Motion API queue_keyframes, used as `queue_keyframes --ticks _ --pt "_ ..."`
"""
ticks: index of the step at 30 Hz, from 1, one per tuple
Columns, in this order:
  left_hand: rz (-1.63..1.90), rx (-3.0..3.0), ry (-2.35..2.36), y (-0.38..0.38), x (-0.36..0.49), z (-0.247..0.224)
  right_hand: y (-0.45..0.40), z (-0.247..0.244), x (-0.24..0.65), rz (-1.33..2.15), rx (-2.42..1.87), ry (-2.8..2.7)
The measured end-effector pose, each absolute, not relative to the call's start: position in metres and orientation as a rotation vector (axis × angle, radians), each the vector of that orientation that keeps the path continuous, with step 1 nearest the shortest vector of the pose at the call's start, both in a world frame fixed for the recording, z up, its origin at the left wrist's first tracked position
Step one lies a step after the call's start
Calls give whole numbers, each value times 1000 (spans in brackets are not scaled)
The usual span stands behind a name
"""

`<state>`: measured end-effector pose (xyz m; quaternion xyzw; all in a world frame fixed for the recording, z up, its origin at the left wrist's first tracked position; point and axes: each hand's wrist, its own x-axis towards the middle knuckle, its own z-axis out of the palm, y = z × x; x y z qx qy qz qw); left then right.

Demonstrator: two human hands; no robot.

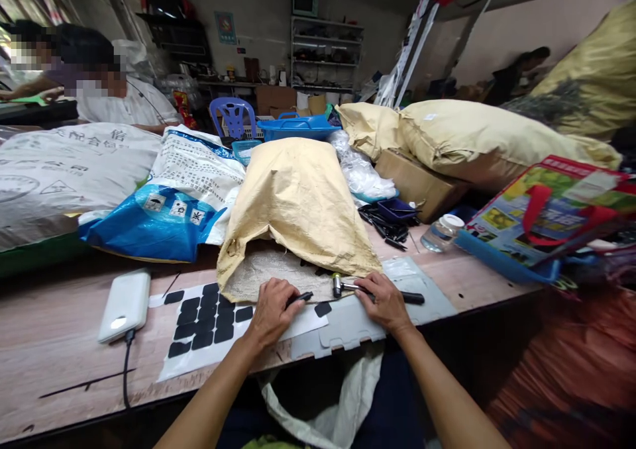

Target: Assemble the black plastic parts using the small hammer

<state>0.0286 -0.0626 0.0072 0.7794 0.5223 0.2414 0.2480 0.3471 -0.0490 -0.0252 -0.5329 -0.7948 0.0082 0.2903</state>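
My left hand (274, 308) is closed in a pinch on a small black part (304, 297) at the open mouth of a cream sack (303, 197). My right hand (385, 300) is closed around a small hammer (411, 298), whose metal head with a yellowish face points left, towards my left hand. Grey mats (348, 330) lie beneath my right hand. Left of my left hand, a white sheet (171, 368) carries several rounded black pads (203, 323). One loose black pad (322, 309) sits between my hands.
A white power bank (125, 306) with a cable lies left. Blue-and-white sacks (183, 191) stand behind it. Black parts (385, 222), a clear jar (441, 232), a cardboard box (417, 181) and a blue tray (507, 263) holding a colourful bag are right. A co-worker (124, 101) sits far left.
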Motion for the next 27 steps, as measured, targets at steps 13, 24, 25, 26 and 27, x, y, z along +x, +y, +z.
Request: queue_keyframes --ticks 13,24,25,26,27 --pt "-39 1919 1568 -187 70 -74 -51 -27 346 3 -1431 -2096" --pt "542 1752 1710 -58 75 27 -51 -28 345 22 -1443 -2098" --pt "559 1736 1804 -34 75 29 -51 -28 345 25 -1444 -2098" --pt "543 1709 1897 -13 75 29 -51 -28 346 29 -1444 -2099" --pt "520 1666 1988 5 77 27 -51 -27 346 34 -1444 -2101"
